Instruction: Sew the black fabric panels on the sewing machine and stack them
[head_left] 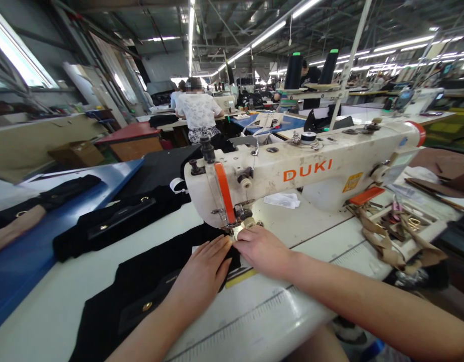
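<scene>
A white sewing machine (262, 176) with orange "DUKI" lettering stands over the table, its needle area lit by a small lamp. Under the needle lies the edge of a black fabric piece (141, 266), which carries a dark flap with a gold-coloured fitting (147, 305). My left hand (205, 266) rests flat on this fabric, fingers stretched toward the presser foot. Just right of the needle, my right hand (262, 251) has its fingers curled together at the fabric's edge; its fingertips are partly hidden. Both hands almost touch there.
Another black piece with a flap (121, 221) lies behind on the left, near a blue table surface (81, 201) where someone's forearm (18, 229) shows. At right sits a tray (424, 226) with straps and small fittings. A white paper slip (283, 200) lies under the machine arm.
</scene>
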Demonstrator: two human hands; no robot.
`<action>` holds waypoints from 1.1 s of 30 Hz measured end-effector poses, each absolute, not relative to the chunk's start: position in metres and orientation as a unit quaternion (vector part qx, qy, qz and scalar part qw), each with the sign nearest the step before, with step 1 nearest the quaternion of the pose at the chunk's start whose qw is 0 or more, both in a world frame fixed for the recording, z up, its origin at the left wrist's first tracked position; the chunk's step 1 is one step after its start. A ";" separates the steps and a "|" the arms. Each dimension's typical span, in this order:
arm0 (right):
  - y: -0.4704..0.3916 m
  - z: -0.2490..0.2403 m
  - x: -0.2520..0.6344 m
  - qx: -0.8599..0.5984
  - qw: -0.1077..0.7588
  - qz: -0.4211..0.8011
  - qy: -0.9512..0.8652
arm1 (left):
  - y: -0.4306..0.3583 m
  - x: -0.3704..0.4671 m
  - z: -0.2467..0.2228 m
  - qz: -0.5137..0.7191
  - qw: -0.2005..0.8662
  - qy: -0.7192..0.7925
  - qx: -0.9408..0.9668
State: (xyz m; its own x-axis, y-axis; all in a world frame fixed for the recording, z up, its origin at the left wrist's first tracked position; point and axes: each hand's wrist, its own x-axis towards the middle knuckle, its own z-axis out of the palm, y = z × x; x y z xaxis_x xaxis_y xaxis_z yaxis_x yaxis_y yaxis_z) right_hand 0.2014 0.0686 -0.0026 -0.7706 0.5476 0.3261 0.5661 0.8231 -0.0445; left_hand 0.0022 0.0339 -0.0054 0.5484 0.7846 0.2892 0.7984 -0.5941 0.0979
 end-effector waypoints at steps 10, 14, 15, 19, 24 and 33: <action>0.072 -0.004 0.201 -0.306 0.163 -0.046 -0.937 | 0.043 0.002 -0.006 -0.136 0.037 -0.477 -0.868; 0.071 -0.003 0.202 -0.312 0.168 -0.044 -0.934 | 0.050 0.001 -0.007 -0.133 0.044 -0.479 -0.866; 0.070 -0.003 0.203 -0.314 0.169 -0.041 -0.933 | 0.051 0.001 -0.007 -0.133 0.044 -0.477 -0.868; 0.065 -0.001 0.206 -0.323 0.184 -0.032 -0.928 | 0.044 -0.004 -0.007 -0.136 0.031 -0.477 -0.868; 0.058 -0.001 0.209 -0.313 0.229 -0.013 -0.922 | 0.007 -0.020 0.005 -0.109 0.036 -0.478 -0.871; 0.051 -0.002 0.212 -0.294 0.253 0.012 -0.922 | -0.085 -0.092 0.006 -0.110 0.155 -0.510 -0.839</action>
